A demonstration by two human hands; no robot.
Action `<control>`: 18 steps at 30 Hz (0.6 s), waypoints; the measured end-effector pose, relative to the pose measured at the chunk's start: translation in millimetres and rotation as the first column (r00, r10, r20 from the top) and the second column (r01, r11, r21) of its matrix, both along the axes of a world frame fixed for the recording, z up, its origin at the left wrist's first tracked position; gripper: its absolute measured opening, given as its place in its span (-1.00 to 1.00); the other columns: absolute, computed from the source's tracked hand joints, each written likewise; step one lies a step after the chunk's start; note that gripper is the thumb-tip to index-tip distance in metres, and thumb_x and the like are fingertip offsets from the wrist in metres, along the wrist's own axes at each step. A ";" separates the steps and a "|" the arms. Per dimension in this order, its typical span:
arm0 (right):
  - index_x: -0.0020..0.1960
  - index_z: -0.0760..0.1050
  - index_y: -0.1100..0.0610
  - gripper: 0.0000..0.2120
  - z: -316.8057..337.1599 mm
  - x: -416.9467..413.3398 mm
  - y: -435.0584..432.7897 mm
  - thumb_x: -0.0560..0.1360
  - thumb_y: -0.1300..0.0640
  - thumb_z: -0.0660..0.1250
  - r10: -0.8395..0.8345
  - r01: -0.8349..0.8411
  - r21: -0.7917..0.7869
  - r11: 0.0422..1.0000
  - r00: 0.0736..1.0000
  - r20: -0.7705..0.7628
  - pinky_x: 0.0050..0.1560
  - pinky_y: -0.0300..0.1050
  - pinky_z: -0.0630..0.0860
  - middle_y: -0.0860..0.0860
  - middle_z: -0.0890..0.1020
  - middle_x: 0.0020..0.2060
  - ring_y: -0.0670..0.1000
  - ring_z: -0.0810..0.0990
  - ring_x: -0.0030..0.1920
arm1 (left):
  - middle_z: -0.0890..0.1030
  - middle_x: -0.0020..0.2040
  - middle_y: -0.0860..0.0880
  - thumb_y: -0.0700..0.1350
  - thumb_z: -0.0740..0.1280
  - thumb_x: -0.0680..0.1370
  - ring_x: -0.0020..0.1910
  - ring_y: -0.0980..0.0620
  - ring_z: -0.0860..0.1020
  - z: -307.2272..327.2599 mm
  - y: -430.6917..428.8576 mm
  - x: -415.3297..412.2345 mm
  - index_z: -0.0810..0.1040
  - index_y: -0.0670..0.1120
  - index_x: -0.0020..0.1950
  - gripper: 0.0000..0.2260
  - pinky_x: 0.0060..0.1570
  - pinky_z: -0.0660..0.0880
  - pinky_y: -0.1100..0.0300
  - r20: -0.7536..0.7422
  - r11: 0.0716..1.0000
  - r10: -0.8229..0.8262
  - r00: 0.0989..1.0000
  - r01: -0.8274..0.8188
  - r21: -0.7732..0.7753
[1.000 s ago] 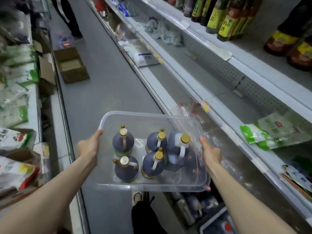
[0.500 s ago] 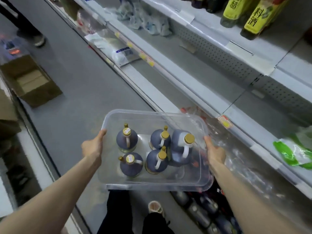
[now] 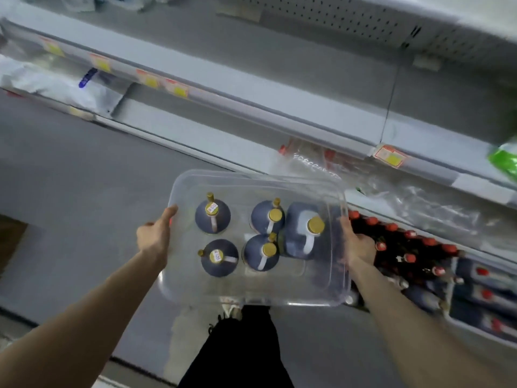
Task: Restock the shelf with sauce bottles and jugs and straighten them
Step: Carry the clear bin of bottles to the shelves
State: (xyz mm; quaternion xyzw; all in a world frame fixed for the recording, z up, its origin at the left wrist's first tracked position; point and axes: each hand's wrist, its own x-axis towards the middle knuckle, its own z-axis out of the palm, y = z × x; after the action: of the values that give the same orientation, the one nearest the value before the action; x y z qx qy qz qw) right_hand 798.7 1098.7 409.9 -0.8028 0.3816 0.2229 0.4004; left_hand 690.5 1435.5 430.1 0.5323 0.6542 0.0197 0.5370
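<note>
Facing the grey shelf (image 3: 251, 88), I held a clear tub (image 3: 251, 299) above the floor (image 3: 70, 177), five dark gold-capped jugs (image 3: 268, 252) upright inside; my left grip (image 3: 154, 236) and right grip (image 3: 359, 245) each clasped an end rim.

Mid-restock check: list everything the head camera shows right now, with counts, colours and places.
clear rectangular plastic bin: one, transparent, held over the aisle
dark round jugs with gold caps: five, near-black, upright in the bin
red-capped dark bottles: many, too packed to count, lowest shelf at right
grey metal shelves: several tiers, pale grey, top and right
price tags: at least five, yellow and red, on shelf edges
crumpled clear plastic film: one heap, shelf beyond the bin
green packet: one, blurred, right edge
white plastic bags: a pile, shelf at upper left
floor: grey, left and below
black trouser leg: one, under the bin
left hand: grips the bin's left rim
right hand: grips the bin's right rim
</note>
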 end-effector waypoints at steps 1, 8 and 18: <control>0.26 0.50 0.28 -0.24 -12.0 3.0 2.6 0.44 -0.37 0.26 -0.032 0.032 -0.006 0.999 0.999 -0.004 0.23 0.07 0.45 0.24 0.59 0.16 0.27 0.54 0.16 | 0.54 -0.19 -0.15 0.15 0.49 0.37 -0.21 -0.12 0.51 -10.6 4.9 11.6 0.54 -0.24 -0.05 -0.53 -0.17 0.46 0.04 -0.008 1.000 -0.028 1.000 0.028 0.000; 0.26 0.48 0.32 -0.28 -108.2 24.2 10.8 0.50 -0.32 0.21 -0.124 0.118 -0.059 0.991 0.986 -0.109 0.21 0.06 0.44 0.27 0.55 0.20 0.29 0.52 0.18 | 0.43 -0.31 -0.09 0.09 0.46 0.44 -0.41 0.00 0.38 -112.4 22.0 74.5 0.49 -0.18 -0.05 -0.64 -0.32 0.41 0.15 -0.078 0.988 -0.151 0.985 0.149 -0.039; 0.17 0.56 0.25 -0.33 -297.8 47.2 9.4 0.45 -0.36 0.26 -0.245 0.233 -0.112 0.966 0.963 -0.110 0.16 0.11 0.50 0.20 0.61 0.07 0.27 0.57 0.10 | 0.48 -0.27 -0.11 0.07 0.45 0.45 -0.35 0.00 0.44 -320.8 26.0 137.4 0.48 -0.13 -0.13 -0.70 -0.36 0.40 0.15 -0.081 0.960 -0.268 0.960 0.258 -0.111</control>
State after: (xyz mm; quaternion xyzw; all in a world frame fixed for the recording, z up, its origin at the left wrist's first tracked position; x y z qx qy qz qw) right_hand 845.9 1108.1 112.1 -0.7541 0.5102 0.2030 0.3603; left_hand 827.9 1461.4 109.4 0.5874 0.6027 -0.1099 0.5288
